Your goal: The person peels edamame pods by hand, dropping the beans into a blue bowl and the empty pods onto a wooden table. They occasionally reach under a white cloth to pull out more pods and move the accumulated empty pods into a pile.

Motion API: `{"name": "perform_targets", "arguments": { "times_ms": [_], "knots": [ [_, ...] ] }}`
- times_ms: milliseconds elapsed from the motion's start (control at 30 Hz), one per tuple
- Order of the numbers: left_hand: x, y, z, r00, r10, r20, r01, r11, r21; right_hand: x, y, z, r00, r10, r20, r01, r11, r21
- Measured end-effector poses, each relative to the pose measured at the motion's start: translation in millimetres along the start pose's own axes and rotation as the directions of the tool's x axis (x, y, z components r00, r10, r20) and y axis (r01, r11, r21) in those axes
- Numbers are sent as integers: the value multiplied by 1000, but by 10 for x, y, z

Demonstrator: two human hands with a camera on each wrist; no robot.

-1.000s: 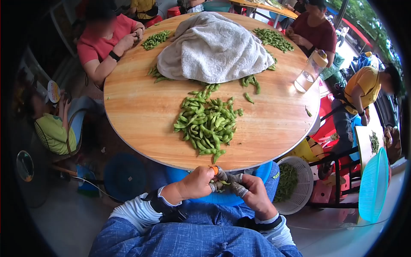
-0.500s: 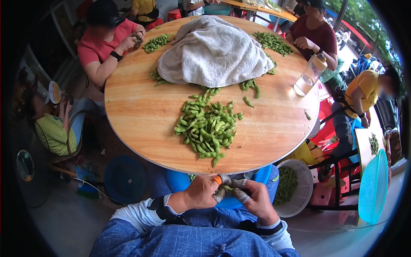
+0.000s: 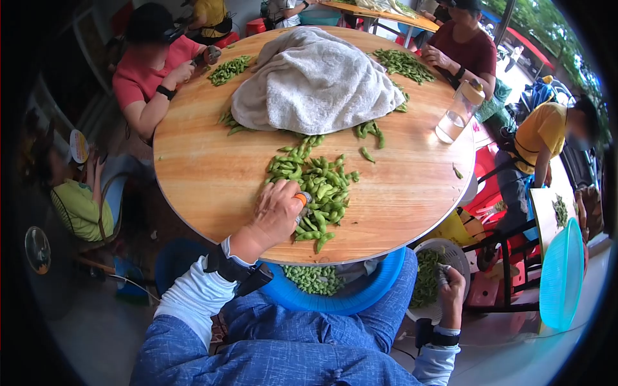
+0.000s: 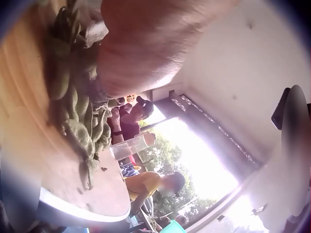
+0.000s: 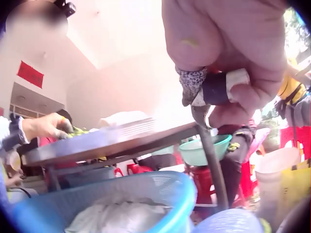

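My left hand (image 3: 275,211) reaches over the table's near edge, palm down, onto the heap of green soybean pods (image 3: 325,186). Its fingertips lie at the pods, partly hidden by the hand; an orange band circles one finger. I cannot tell whether it grips a pod. My right hand (image 3: 452,293) is low at the right, over the rim of a white basket (image 3: 457,257) holding green pods or husks. Its fingers are loosely bent, with grey fabric and tape on them (image 5: 214,90), and no pod shows between them. Shelled beans (image 3: 312,278) lie in a blue basin (image 3: 360,299) at my lap.
A grey towel (image 3: 315,83) covers a mound on the round wooden table (image 3: 206,167). A water bottle (image 3: 458,112) stands at the right. Two people work beside smaller pod piles across the table. A turquoise basket (image 3: 561,276) leans against the side table.
My hands were together over the blue basin, handling a pod. They have parted: the left went up to the pod heap, the right moved out to the white basket. The beans are now uncovered.
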State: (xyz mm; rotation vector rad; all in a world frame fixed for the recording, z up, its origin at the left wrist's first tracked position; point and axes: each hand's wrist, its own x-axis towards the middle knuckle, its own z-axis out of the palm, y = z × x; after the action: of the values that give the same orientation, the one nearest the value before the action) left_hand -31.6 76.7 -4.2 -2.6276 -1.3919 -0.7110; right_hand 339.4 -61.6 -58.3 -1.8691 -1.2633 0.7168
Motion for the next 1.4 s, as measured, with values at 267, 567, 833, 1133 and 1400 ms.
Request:
{"name": "perform_targets", "arguments": {
  "times_ms": [267,567,833,1133,1400],
  "knots": [
    [-112,196,-263,922,-292,255,387,664,-639,-197,-1107,777,900,-255,353,-52,741,669],
    [-375,579,-352,851,-163,500,520,126,-845,-254,-1558,1049,775,-278,567,-315,608,729],
    [-382,571,-363,843,-68,533,531,259,-807,-263,-1494,1049,750,-280,600,-348,604,717],
    [-418,608,-319,858,-76,508,511,229,-828,-278,-1416,1127,743,-226,630,-453,523,722],
    [-500,592,-214,980,155,123,-98,919,-381,-251,-1387,1116,719,-178,672,-501,538,678]
  ]
}}
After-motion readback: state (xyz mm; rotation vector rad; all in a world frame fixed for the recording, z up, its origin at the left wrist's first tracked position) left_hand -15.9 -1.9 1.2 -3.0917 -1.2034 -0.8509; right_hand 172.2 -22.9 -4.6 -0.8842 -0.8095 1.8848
